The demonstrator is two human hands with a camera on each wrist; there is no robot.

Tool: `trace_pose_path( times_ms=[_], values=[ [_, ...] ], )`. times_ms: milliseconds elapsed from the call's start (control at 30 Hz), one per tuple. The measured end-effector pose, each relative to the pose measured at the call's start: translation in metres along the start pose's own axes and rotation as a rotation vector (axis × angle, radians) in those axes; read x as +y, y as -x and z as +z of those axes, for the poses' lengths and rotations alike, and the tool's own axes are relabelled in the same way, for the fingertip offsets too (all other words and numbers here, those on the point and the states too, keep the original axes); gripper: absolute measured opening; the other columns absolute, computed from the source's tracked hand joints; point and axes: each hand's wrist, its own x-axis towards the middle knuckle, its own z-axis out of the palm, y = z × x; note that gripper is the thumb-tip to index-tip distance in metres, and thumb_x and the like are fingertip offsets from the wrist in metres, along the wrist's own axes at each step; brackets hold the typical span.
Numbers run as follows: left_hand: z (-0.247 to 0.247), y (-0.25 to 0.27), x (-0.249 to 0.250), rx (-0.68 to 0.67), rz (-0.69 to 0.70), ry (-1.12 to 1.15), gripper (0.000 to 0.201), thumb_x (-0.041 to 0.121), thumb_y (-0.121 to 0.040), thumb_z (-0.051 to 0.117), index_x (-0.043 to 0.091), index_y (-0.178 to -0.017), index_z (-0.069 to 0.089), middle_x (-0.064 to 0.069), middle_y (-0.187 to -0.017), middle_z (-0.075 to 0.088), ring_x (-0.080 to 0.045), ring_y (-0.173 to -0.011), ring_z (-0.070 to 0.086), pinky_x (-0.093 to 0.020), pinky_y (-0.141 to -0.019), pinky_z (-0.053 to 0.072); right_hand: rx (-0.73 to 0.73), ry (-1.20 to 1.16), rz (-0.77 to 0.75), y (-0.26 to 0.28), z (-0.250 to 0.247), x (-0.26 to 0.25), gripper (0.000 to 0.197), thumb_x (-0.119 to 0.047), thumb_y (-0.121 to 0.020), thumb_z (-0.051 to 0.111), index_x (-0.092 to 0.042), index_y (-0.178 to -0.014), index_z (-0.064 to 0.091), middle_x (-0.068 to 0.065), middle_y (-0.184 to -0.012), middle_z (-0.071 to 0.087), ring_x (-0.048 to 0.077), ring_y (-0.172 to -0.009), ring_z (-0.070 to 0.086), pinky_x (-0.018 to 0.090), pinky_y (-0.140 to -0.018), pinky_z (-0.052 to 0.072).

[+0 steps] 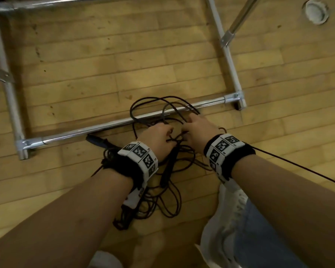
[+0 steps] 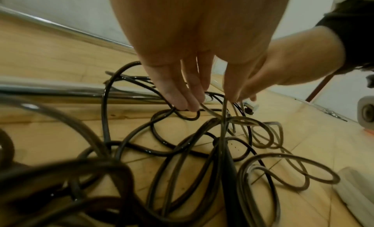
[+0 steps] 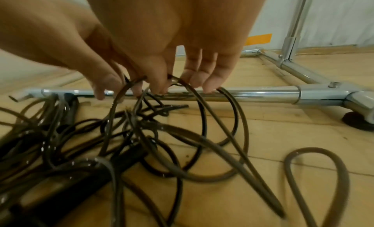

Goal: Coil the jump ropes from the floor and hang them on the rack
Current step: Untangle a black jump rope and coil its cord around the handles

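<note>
Both hands are down in the tangle, close together, nearly touching. Left hand (image 1: 159, 136) has its fingers (image 2: 178, 93) pointing down, with a strand pinched between thumb and forefinger, likely to isolate one rope from the rest. Right hand (image 1: 198, 128) has cord looped over its curled fingers (image 3: 210, 81), lifting a few strands clear so they can be separated.

Jump ropes (image 1: 162, 190) sit in one knotted pile on the floor, running from under the hands toward 6 o'clock; some loops spill over the rack's front bar at 12. A dark handle (image 1: 167, 171) lies in the pile just below the left wrist, a blue-black one (image 1: 97, 141) at 9. One strand (image 1: 298, 167) runs off taut toward 4 o'clock. Coiling hasn't started yet; this looks like untangling.

Rack (image 1: 124, 120) is a chrome tube base frame on casters, filling 10 to 1 o'clock. Floor (image 1: 85, 74) is worn yellow wood strip. White shoe (image 1: 230, 206) and jeans at 5. A pale wall shows behind the rack in the wrist views.
</note>
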Motion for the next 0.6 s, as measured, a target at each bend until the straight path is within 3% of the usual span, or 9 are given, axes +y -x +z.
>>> trace_pose_path(
  times_ms=[67, 133, 200, 267, 367, 400, 467, 533, 600],
  values=[
    [-0.003, 0.000, 0.004, 0.052, 0.003, 0.063, 0.007, 0.031, -0.087, 0.060, 0.031, -0.092, 0.055, 0.007, -0.089, 0.057, -0.016, -0.085, 0.057, -0.022, -0.065, 0.036, 0.102, -0.126, -0.046, -0.001, -0.015, -0.005, 0.021, -0.024, -0.090, 0.054, -0.020, -0.104, 0.069, 0.004, -0.104, 0.060, 0.024, -0.102, 0.051, 0.033, -0.083, 0.044],
    [-0.015, 0.003, 0.009, 0.134, -0.009, 0.157, 0.009, 0.026, -0.087, 0.057, 0.030, -0.083, 0.050, 0.013, -0.074, 0.052, -0.016, -0.075, 0.056, -0.023, -0.058, 0.036, 0.153, -0.225, -0.036, -0.002, -0.040, -0.013, 0.021, -0.023, -0.090, 0.052, -0.024, -0.099, 0.071, 0.002, -0.095, 0.067, 0.024, -0.093, 0.057, 0.033, -0.079, 0.047],
    [-0.035, 0.007, 0.015, 0.211, -0.035, 0.264, 0.007, 0.026, -0.087, 0.057, 0.025, -0.081, 0.054, 0.010, -0.072, 0.058, -0.016, -0.072, 0.059, -0.027, -0.060, 0.044, 0.207, -0.298, -0.004, 0.002, -0.070, -0.024, 0.019, -0.026, -0.090, 0.053, -0.025, -0.096, 0.071, 0.001, -0.092, 0.068, 0.022, -0.089, 0.059, 0.034, -0.078, 0.049],
    [-0.060, 0.018, 0.022, 0.275, -0.043, 0.306, 0.010, 0.027, -0.087, 0.059, 0.028, -0.078, 0.057, 0.010, -0.075, 0.061, -0.013, -0.076, 0.060, -0.025, -0.064, 0.044, 0.294, -0.371, -0.003, 0.010, -0.102, -0.037, 0.017, -0.030, -0.089, 0.056, -0.023, -0.094, 0.070, -0.001, -0.090, 0.067, 0.020, -0.090, 0.059, 0.037, -0.080, 0.049],
    [-0.095, 0.048, 0.035, 0.295, -0.041, 0.351, 0.019, 0.029, -0.084, 0.064, 0.035, -0.068, 0.058, 0.014, -0.074, 0.064, -0.011, -0.079, 0.063, -0.023, -0.067, 0.046, 0.435, -0.442, -0.082, 0.035, -0.151, -0.062, 0.017, -0.030, -0.088, 0.059, -0.020, -0.095, 0.070, -0.004, -0.090, 0.065, 0.014, -0.092, 0.058, 0.029, -0.082, 0.047],
    [-0.107, 0.060, 0.041, 0.297, -0.039, 0.359, 0.018, 0.030, -0.083, 0.065, 0.037, -0.068, 0.058, 0.014, -0.076, 0.066, -0.010, -0.080, 0.063, -0.023, -0.067, 0.046, 0.475, -0.455, -0.124, 0.046, -0.168, -0.072, 0.017, -0.026, -0.088, 0.058, -0.020, -0.097, 0.071, -0.007, -0.089, 0.064, 0.009, -0.090, 0.058, 0.021, -0.082, 0.045],
    [-0.133, 0.085, 0.055, 0.326, -0.039, 0.400, 0.011, 0.033, -0.082, 0.067, 0.038, -0.078, 0.059, 0.012, -0.086, 0.068, -0.006, -0.082, 0.063, -0.018, -0.068, 0.047, 0.543, -0.478, -0.201, 0.071, -0.200, -0.093, 0.021, -0.016, -0.088, 0.054, -0.018, -0.101, 0.071, -0.019, -0.078, 0.055, -0.003, -0.076, 0.051, 0.001, -0.071, 0.034],
    [-0.161, 0.110, 0.075, 0.360, -0.015, 0.442, 0.021, 0.036, -0.079, 0.072, 0.036, -0.094, 0.058, 0.014, -0.091, 0.067, -0.003, -0.083, 0.063, -0.018, -0.071, 0.048, 0.595, -0.521, -0.269, 0.098, -0.229, -0.115, 0.026, -0.009, -0.086, 0.051, -0.016, -0.102, 0.071, -0.016, -0.082, 0.052, -0.003, -0.078, 0.046, 0.002, -0.068, 0.030],
    [-0.186, 0.135, 0.095, 0.392, 0.034, 0.422, 0.034, 0.039, -0.075, 0.076, 0.034, -0.101, 0.056, 0.019, -0.091, 0.064, 0.000, -0.084, 0.062, -0.021, -0.075, 0.049, 0.651, -0.573, -0.344, 0.127, -0.254, -0.137, 0.028, -0.006, -0.086, 0.050, -0.015, -0.103, 0.071, -0.009, -0.092, 0.055, 0.001, -0.092, 0.047, 0.010, -0.078, 0.034]
  ],
)
